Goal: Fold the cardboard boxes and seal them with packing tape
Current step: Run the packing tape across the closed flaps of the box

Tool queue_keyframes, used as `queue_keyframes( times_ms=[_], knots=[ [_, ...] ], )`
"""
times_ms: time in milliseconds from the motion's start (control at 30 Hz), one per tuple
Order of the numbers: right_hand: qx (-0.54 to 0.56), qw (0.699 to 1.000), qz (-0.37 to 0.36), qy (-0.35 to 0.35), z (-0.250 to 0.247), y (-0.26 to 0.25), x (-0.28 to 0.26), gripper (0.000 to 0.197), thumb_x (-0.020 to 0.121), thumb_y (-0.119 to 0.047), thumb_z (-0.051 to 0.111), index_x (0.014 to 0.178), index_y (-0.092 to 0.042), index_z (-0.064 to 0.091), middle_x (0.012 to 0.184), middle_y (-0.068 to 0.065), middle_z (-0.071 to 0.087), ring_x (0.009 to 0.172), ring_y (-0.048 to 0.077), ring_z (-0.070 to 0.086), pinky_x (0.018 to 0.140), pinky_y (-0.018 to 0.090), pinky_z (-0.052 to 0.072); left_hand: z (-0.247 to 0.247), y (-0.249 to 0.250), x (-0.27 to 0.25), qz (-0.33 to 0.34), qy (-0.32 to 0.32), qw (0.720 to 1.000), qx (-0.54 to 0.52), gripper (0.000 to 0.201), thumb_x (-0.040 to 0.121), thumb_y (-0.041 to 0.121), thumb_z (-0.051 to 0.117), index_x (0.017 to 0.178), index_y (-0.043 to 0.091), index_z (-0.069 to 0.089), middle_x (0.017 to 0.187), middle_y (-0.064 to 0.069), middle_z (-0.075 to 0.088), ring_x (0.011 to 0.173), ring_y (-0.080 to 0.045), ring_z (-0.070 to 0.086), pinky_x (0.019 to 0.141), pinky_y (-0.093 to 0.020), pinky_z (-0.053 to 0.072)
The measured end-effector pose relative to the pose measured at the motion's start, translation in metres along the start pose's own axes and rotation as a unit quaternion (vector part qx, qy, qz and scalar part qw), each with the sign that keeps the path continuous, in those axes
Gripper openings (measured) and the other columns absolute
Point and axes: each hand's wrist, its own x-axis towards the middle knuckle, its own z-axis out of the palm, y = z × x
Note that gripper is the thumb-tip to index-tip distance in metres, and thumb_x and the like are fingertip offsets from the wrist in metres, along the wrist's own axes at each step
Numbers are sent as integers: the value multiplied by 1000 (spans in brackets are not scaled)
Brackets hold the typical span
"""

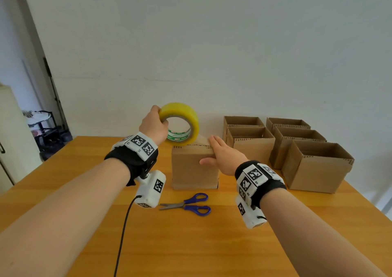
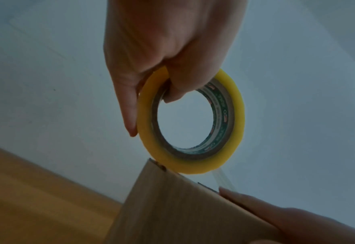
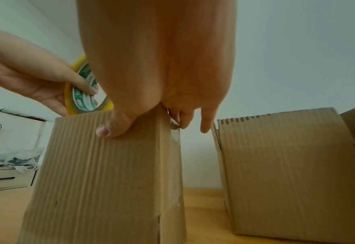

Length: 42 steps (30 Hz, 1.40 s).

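Observation:
A closed cardboard box (image 1: 194, 170) stands on the wooden table (image 1: 169, 245), in front of me. My left hand (image 1: 153, 126) grips a yellow roll of packing tape (image 1: 180, 124) just above the box's top, thumb through the core (image 2: 193, 115). A clear strip of tape (image 2: 220, 178) runs from the roll down to the box's right top edge. My right hand (image 1: 220, 154) lies flat over that edge, thumb (image 3: 109, 128) on the near face (image 3: 101, 173) and fingers (image 3: 205, 122) hanging over the right side, pressing the tape down.
Blue-handled scissors (image 1: 188, 204) lie on the table just in front of the box. Several open-topped cardboard boxes (image 1: 314, 166) stand in rows at the right, close beside the taped one (image 3: 285, 173). A white wall rises behind the table. Furniture stands off to the left (image 1: 42, 128).

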Motion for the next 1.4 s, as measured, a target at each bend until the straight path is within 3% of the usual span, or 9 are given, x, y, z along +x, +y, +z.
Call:
queue_keyframes(
  times_ms=[333,867,1067,1400],
  knots=[
    [-6,1000,2,-6,-1,-1,0,87,90,-57,46,153,-18,1,161,-1,3,140,22,30,111,40,35,-29,-30,6,11,-9,988,152,21,94,6,43,114,6,43,94,-15,54,76,-31,50,65,-38,38],
    [-11,1000,12,-6,-1,-5,0,85,90,-56,46,153,-19,3,161,-3,4,136,24,37,105,41,41,-25,-60,3,0,-34,981,189,23,93,4,44,115,7,43,99,-19,56,83,-37,56,65,-40,41],
    [-12,1000,14,-7,-2,-1,-1,84,91,-54,46,153,-19,2,161,-2,2,139,22,32,110,40,37,-37,-78,-1,-8,-41,965,257,24,95,4,41,118,11,39,106,-20,46,71,-32,47,61,-39,36],
    [-13,1000,7,-1,-1,-2,-1,85,91,-56,46,153,-18,1,161,-2,1,139,23,33,109,40,37,-26,-92,5,-18,-59,963,262,27,93,2,43,117,12,38,104,-17,45,67,-32,50,58,-39,40]
  ],
)
